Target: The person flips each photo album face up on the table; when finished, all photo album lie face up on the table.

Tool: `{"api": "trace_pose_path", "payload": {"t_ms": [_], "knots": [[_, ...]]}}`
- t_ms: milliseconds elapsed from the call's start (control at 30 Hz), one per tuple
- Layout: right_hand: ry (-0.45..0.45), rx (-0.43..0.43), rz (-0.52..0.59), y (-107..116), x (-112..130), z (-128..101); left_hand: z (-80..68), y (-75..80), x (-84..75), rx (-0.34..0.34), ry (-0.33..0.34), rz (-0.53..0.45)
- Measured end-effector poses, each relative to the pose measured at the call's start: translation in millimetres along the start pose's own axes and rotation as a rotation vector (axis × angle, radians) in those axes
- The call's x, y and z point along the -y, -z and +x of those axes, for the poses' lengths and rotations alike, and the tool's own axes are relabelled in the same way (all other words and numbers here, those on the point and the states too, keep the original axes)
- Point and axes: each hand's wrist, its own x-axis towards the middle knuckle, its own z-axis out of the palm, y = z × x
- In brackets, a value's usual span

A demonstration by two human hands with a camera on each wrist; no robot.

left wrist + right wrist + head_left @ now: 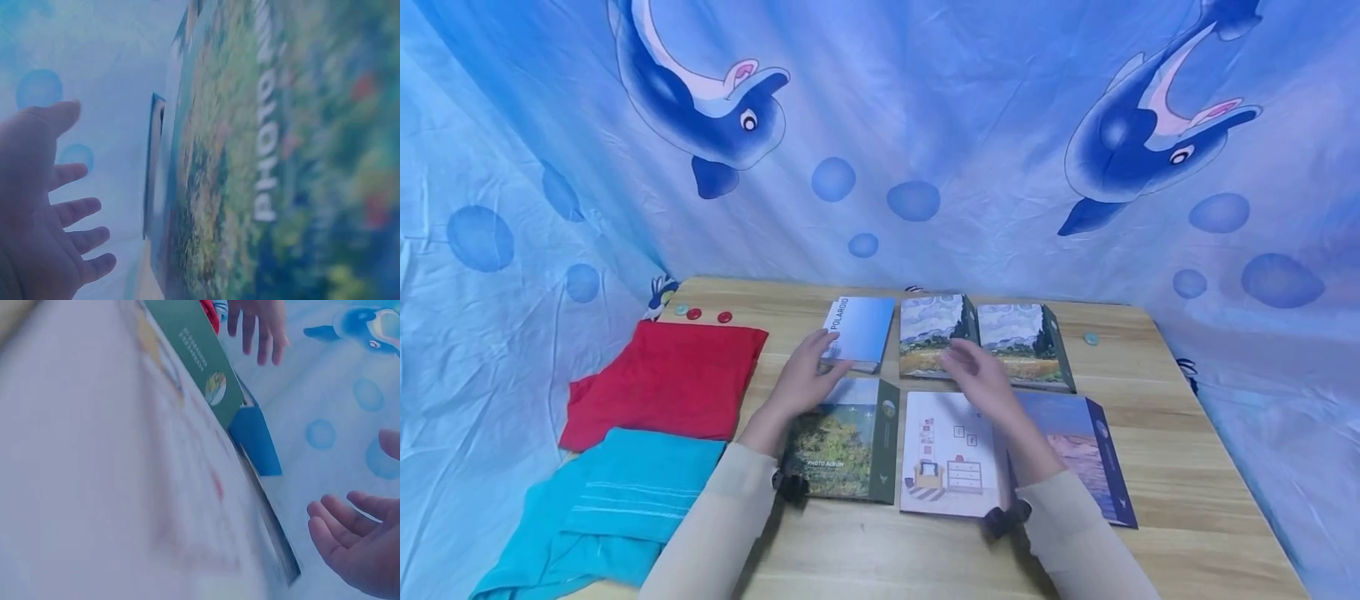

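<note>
My left hand has its fingers apart above the near edge of the blue Polaroid album and the green photo album. In the left wrist view the left hand holds nothing, and the green album fills the right side. Fingers loosely bent, my right hand hovers over two landscape-painting albums; the right wrist view shows this hand with nothing in it. Below it lie a white album with drawn furniture and a purple-pink album, partly hidden by the right forearm.
A folded red cloth and a folded turquoise cloth lie at the left of the wooden table. Red buttons and a teal button sit behind them, with another teal button at right. A blue dolphin-print curtain hangs behind.
</note>
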Motion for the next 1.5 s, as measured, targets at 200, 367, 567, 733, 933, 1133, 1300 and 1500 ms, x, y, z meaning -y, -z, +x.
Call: {"api": "trace_pose_path", "payload": {"t_ms": [200,367,567,733,933,1133,1300,1500], "knots": [[-0.067,0.008,0.147,-26.2,9.8,28.1,15.1,-3.6,10.3,-0.041,0.038,-0.078],[-0.133,0.012,0.231,-56.4,9.2,47.5,26.2,-10.4,16.7,-0.06,0.065,-0.115],[-0.208,0.076,0.352,-83.4,9.2,62.0,36.7,-17.3,16.7,-0.004,0.16,-0.162],[-0.257,0.163,0.525,-94.8,13.7,67.4,39.1,-20.8,13.6,0.069,0.206,-0.14],[-0.252,0.19,0.672,-102.8,15.4,67.6,36.5,-20.9,10.4,0.087,0.219,-0.114],[-0.274,0.081,0.653,-105.5,22.1,65.0,32.3,-21.1,3.3,0.094,0.206,-0.113],[-0.236,-0.047,0.661,-105.6,32.9,68.3,31.9,-25.8,-4.0,0.082,0.166,-0.133],[-0.23,-0.086,0.701,-103.4,38.5,69.0,31.6,-30.1,-11.8,0.075,0.103,-0.169]]}}
